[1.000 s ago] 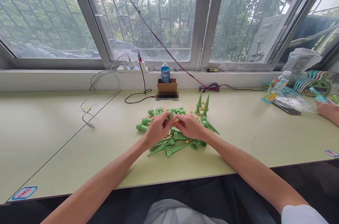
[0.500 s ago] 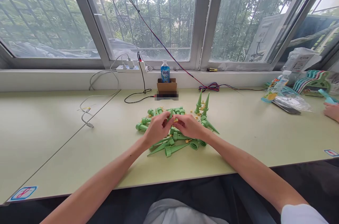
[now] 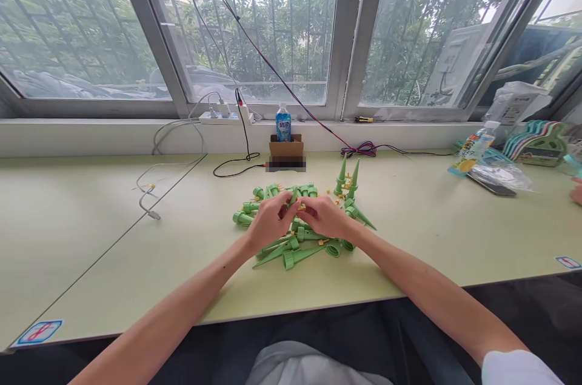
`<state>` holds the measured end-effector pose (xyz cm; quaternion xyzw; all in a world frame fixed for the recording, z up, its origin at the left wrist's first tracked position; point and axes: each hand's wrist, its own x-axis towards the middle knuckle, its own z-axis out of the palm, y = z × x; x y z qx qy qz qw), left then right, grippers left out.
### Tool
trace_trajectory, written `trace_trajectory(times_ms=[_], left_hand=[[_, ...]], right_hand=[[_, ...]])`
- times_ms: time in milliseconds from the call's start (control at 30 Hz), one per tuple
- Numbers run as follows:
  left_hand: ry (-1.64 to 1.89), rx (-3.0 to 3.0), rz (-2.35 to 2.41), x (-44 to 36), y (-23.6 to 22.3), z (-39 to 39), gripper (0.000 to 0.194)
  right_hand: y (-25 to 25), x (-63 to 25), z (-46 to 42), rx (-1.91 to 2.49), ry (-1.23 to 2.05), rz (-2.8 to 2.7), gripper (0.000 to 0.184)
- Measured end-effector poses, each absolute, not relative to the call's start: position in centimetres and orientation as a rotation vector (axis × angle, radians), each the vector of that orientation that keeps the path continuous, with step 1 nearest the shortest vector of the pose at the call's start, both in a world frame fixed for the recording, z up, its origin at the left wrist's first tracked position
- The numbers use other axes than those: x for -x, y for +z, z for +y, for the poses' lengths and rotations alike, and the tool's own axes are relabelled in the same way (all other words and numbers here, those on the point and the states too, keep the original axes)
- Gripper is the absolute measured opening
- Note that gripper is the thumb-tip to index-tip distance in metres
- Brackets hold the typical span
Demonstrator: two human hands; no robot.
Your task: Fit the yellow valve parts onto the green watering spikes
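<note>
Above a pile of green plastic plant watering spikes, my two hands meet. My left hand [image 3: 270, 218] is closed around one green watering spike [image 3: 294, 195], its tip pointing up. A small yellow valve [image 3: 302, 208] is pinched in the fingers of my right hand [image 3: 325, 216], right against the spike; the exact contact is hidden by my fingers. Below and around lie several more spikes [image 3: 295, 257] with ribbed caps, some tapering to long points. To the right, two spikes [image 3: 341, 177] stand upright with yellow valves [image 3: 348, 180] on their sides. A loose green cap [image 3: 333, 250] lies near my right wrist.
Behind the pile stands a small cardboard box [image 3: 286, 147] with a blue-labelled bottle [image 3: 284, 124]. Cables [image 3: 364, 148] and a power strip [image 3: 226, 117] run along the window ledge. Rightward are a bottle [image 3: 473, 150], a phone [image 3: 493, 185], and another person's hand [image 3: 576, 191] at the edge.
My hands stay in nearly the same place, still holding the spike and the yellow valve. At the far right, the other person's hand has shifted outward.
</note>
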<state>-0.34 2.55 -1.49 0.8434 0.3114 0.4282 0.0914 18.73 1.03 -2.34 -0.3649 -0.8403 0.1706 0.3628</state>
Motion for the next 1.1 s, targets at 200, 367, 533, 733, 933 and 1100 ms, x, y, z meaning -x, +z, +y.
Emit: trace_trajectory(times_ms=[200, 367, 533, 733, 933, 1100], left_hand=[[1.280, -2.515, 0.916, 0.35, -1.55, 2.60, 0.025], [1.285, -2.519, 0.915, 0.32, -1.43, 2.57, 0.027], [1.262, -2.504, 0.937, 0.31, -1.49, 2.59, 0.025], [1.246, -2.504, 0.946, 0.33, -1.58, 2.54, 0.024], [1.273, -2.514, 0.938, 0.28, -1.53, 2.55, 0.027], [1.277, -2.509, 0.917, 0.25, -1.49, 2.52, 0.029]], right_hand=[[-2.40, -18.69, 0.98, 0.945, 0.435, -2.164, 0.010], [-2.26, -18.69, 0.97, 0.944, 0.428, -2.164, 0.010], [-2.14, -18.74, 0.91, 0.945, 0.432, -2.170, 0.010], [-2.31, -18.79, 0.94, 0.943, 0.440, -2.171, 0.011], [-2.22, -18.80, 0.97, 0.945, 0.430, -2.173, 0.011], [-2.08, -18.74, 0.85, 0.954, 0.432, -2.174, 0.012]])
